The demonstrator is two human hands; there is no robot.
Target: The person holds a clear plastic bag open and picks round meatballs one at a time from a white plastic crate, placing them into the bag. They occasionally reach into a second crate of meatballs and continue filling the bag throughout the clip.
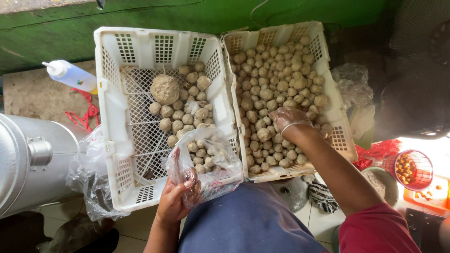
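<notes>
My left hand [176,199] grips the mouth of a clear plastic bag [206,157] that holds several grey meatballs, over the near corner of the left white crate [110,93]. That crate holds a loose cluster of meatballs [187,112] and one much larger ball [165,89]. My right hand [288,119], in a thin clear glove, reaches into the right white crate [337,117], which is filled with meatballs [272,79]. Its fingers curl down among the balls; whether they hold any is hidden.
A metal pot [28,164] stands at the left with crumpled plastic bags [89,182] beside it. A squeeze bottle [70,75] lies behind the left crate. A red mesh basket [412,168] sits at the right, beside more plastic bags [354,84].
</notes>
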